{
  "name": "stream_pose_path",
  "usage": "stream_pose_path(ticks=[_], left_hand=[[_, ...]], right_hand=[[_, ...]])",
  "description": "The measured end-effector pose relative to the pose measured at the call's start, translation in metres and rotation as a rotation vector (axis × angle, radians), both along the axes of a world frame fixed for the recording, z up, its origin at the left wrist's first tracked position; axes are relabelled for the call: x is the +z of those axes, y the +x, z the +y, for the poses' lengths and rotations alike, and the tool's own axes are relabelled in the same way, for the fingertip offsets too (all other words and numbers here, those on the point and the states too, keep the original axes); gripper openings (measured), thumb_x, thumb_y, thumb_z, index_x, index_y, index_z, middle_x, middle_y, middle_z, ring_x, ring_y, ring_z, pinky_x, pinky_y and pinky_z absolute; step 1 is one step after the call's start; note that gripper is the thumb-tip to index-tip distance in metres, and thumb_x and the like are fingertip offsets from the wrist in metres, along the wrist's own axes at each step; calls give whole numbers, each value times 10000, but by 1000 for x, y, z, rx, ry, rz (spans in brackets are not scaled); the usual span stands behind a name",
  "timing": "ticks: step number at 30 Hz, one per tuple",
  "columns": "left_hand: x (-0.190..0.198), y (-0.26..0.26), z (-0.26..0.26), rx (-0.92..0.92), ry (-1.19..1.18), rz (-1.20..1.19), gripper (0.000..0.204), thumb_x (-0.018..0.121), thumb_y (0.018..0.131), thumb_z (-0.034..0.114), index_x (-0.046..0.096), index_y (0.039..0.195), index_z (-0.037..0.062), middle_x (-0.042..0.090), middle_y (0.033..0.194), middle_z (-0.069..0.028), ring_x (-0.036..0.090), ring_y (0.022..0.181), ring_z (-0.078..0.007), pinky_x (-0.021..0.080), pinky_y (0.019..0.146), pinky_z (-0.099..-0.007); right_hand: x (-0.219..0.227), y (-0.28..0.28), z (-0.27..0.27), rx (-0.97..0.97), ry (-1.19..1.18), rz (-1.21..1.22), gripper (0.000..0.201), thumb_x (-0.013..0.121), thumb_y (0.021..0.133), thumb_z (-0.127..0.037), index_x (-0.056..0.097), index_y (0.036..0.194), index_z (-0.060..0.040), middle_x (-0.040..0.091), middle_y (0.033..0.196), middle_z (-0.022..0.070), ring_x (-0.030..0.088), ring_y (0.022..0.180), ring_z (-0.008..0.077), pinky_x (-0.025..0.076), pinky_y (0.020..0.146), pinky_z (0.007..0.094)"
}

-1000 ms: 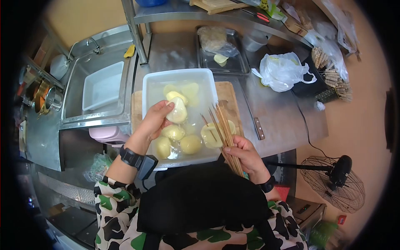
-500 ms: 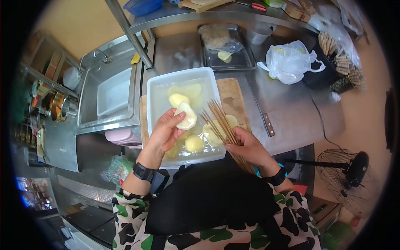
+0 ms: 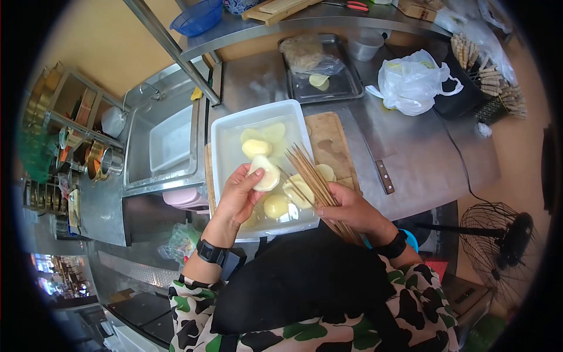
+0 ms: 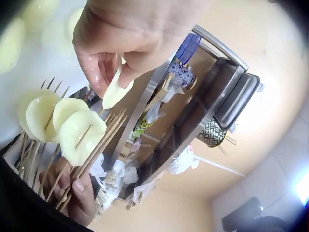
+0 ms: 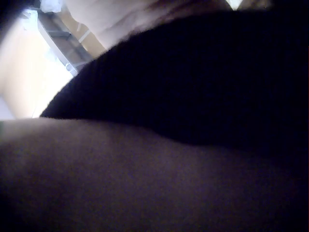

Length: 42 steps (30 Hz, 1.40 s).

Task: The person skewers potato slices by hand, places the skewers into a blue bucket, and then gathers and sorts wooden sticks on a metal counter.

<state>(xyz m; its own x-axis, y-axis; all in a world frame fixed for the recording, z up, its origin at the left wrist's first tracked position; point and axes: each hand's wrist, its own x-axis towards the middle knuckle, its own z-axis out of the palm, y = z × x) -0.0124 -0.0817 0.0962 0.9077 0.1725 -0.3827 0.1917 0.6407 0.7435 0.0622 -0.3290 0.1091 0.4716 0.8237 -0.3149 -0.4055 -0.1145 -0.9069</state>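
My left hand [image 3: 237,190] pinches a pale peeled slice [image 3: 268,177] between thumb and fingers over the white tub [image 3: 220,126] of water. In the left wrist view the left hand [image 4: 128,34] holds this slice [image 4: 116,89] edge-on, close above the skewer tips. A bundle of wooden skewers [image 3: 314,182] is gripped in my right hand [image 3: 358,214]. Several slices [image 4: 83,137] are threaded on skewers there. Whole peeled pieces [image 3: 275,206] and slices [image 3: 272,132] lie in the tub. The right wrist view is mostly dark and blocked.
Under the tub lies a wooden board [image 3: 328,138], with a knife [image 3: 385,177] to its right. Behind are a dark tray [image 3: 346,82] and a white plastic bag [image 3: 410,85]. A sink [image 3: 132,170] stands at left, a fan [image 3: 498,237] at lower right.
The head view has shifted, so the scene sits farther right. My left hand has brought the slice nearer the skewers; my right hand keeps its grip on the bundle.
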Motion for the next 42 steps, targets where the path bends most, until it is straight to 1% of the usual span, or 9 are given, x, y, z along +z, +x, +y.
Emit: stream_pose_path(ticks=[6,12,18,21,27,33,36,39,42], left_hand=[[4,3,-8,112,104,-27,209,593,876,95,503,1057,43,623,979,-77,634,884,-150,551,755,-276],[8,1,-12,218,496,-197,279,626,833,19,520,1090,38,617,989,-50,603,891,-121,511,776,-262],[8,-3,-6,93,726,-166,258,622,829,-4,561,1078,18,613,996,-28,577,880,-84,469,779,-218],[4,-2,-6,106,958,-220,242,637,814,1,602,1053,17,620,942,-25,579,838,-91,460,756,-213],[40,-5,-13,114,1515,-265,251,649,736,-22,664,976,48,603,803,-82,577,703,-159,442,618,-237],[46,-7,-17,11,1658,-317,286,637,725,-16,666,999,60,582,748,-74,551,602,-184,429,527,-263],[46,-9,-18,-31,1646,-285,323,653,712,-1,659,1026,75,574,745,-75,560,623,-200,440,544,-290],[46,-11,-22,-79,1848,-386,341,657,708,2,650,1042,73,569,779,-87,578,691,-213,452,587,-312],[48,-14,-23,-111,1795,-380,415,669,717,46,596,1125,72,567,818,-98,583,757,-233,475,651,-328]], right_hand=[[-5,2,-1,-42,-41,-20,265,620,798,-102,506,1021,-15,519,744,-11,483,586,40,391,499,191],[3,1,-2,-32,-38,40,268,623,807,-47,476,1027,-11,526,761,-13,466,582,27,376,513,172],[13,-2,2,-1,-72,-16,332,662,779,-46,481,1054,0,565,770,10,503,592,41,400,522,172],[10,-3,2,-3,-88,-20,336,672,775,-49,486,1050,-2,564,771,9,513,601,43,408,525,177],[10,-4,3,-4,-120,-46,403,699,761,-109,482,1079,9,544,758,-9,519,647,46,426,570,193],[-1,-6,4,19,-68,-76,409,720,752,-124,490,1066,1,553,802,-7,526,688,55,440,622,204],[-1,-8,2,28,-90,-66,404,721,752,-118,490,1061,0,555,805,-9,527,698,54,442,633,202],[1,-11,4,8,-86,-68,389,715,753,-109,491,1051,-1,557,791,-12,532,705,53,443,633,200],[5,-11,3,-6,-125,-35,378,711,755,-106,492,1045,-2,558,794,-12,534,703,51,443,628,197]])
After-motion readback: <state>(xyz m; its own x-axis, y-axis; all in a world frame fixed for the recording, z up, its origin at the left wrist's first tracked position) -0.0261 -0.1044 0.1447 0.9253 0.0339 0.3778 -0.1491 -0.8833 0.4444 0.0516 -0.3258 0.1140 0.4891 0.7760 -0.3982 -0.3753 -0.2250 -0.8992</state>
